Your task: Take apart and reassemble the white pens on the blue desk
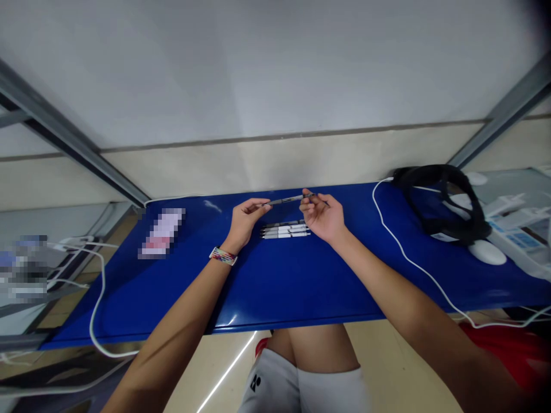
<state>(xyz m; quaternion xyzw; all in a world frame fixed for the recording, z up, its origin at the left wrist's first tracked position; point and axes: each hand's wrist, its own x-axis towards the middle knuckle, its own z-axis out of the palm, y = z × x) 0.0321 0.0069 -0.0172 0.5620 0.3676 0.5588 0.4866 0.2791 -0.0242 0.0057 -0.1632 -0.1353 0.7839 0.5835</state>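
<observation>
A slim pen (293,199) is held level between my two hands, above the blue tabletop (297,287). My left hand (249,217), with a patterned band on its wrist, pinches the pen's left end between thumb and fingers. At the other end, the fingers of my right hand (322,215) close around the pen's tip. Just below, several white and dark pens (284,232) lie side by side in a row on the table, apart from both hands.
A pixelated pinkish thing (162,232) lies on the left. Towards the right sit a black headset (447,201) and white devices (520,229), with a white cable (400,244) running to the front edge. A pale wall (275,160) stands behind the table, between metal posts.
</observation>
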